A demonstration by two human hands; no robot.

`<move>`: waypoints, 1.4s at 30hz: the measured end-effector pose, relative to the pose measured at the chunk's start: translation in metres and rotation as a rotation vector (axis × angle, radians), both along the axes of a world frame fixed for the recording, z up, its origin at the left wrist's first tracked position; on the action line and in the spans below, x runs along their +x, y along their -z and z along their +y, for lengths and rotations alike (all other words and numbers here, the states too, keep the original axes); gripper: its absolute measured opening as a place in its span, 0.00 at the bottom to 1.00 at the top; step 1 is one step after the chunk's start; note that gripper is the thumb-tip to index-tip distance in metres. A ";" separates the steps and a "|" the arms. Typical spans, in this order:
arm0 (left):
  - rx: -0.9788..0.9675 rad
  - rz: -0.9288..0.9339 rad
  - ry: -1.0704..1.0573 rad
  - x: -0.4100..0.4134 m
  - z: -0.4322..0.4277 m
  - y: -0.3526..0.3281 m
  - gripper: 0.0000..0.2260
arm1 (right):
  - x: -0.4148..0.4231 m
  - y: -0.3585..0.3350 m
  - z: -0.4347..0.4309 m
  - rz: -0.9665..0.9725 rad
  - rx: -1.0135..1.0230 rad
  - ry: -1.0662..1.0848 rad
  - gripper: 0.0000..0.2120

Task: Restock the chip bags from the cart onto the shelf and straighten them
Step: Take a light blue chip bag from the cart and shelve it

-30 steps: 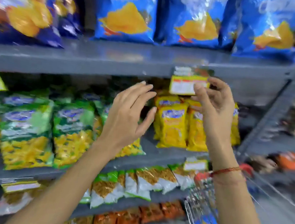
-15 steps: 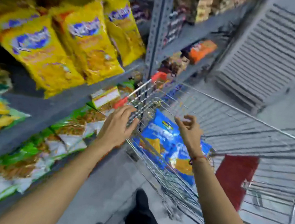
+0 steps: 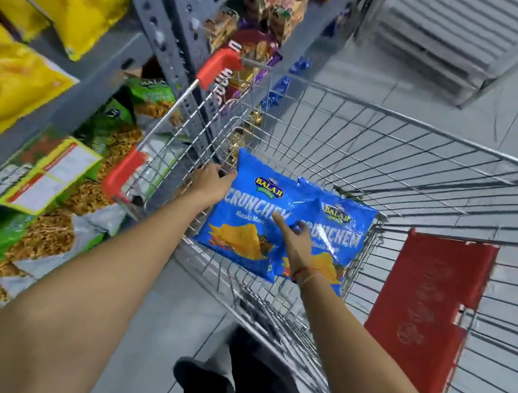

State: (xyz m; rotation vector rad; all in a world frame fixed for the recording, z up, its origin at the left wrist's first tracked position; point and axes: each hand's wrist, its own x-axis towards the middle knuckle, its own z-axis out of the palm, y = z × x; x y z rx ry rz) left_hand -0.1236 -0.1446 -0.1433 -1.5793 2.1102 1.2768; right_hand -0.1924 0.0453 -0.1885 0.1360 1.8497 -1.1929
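Observation:
Two blue chip bags lie side by side inside the wire cart point(image 3: 426, 133). My left hand point(image 3: 211, 184) is closed on the upper left edge of the left blue chip bag point(image 3: 242, 237). My right hand point(image 3: 295, 239) rests with its fingers apart on top, where that bag overlaps the right blue chip bag point(image 3: 350, 239), index finger stretched forward. The grey shelf point(image 3: 101, 74) stands to the left of the cart.
Yellow snack bags point(image 3: 6, 87) fill the shelf level at upper left, with green snack bags point(image 3: 46, 233) below and a yellow price tag point(image 3: 47, 176) on the shelf edge. The cart's red seat flap point(image 3: 427, 313) hangs at the right. My dark shoe point(image 3: 204, 385) is on the grey floor.
My view has swung from the shelf down to the cart. Both hands have dropped from the shelf into the cart, and the left hand has closed on a blue bag's edge.

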 end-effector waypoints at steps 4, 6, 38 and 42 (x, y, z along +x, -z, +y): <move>0.173 -0.063 -0.088 -0.014 -0.007 0.053 0.28 | -0.007 0.031 -0.017 -0.012 -0.032 0.086 0.28; 0.218 -0.096 -0.077 -0.013 -0.004 0.072 0.28 | -0.009 0.043 -0.022 -0.050 -0.062 0.096 0.28; 0.056 1.008 -0.144 0.026 -0.006 -0.244 0.27 | -0.050 -0.317 -0.069 0.360 -0.787 0.031 0.08; -0.129 1.192 -0.056 0.063 -0.002 -0.350 0.17 | -0.022 -0.416 -0.082 0.466 -0.978 -0.054 0.06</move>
